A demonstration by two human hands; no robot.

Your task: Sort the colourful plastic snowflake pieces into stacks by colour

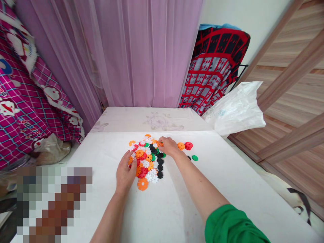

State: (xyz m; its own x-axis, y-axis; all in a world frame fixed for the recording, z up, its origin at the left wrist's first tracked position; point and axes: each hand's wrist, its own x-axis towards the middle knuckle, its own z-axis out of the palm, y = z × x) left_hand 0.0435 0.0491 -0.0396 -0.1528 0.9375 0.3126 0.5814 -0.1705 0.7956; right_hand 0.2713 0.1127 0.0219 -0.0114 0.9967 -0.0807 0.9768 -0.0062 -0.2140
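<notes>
A room of a home is shown; purple curtains (149,50) are hung at twelve o'clock, and a slatted wooden door (291,91) is seen at two o'clock.

Right hand (169,146) grip unclear, green sleeve (234,225) cut off

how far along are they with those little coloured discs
Looks early: an orange disc, red discs and a green disc lie apart at right. The left hand and right hand are at the mixed pile; any grip is unclear. Most discs, colours overlapping in that pile, seem left to do.
</notes>
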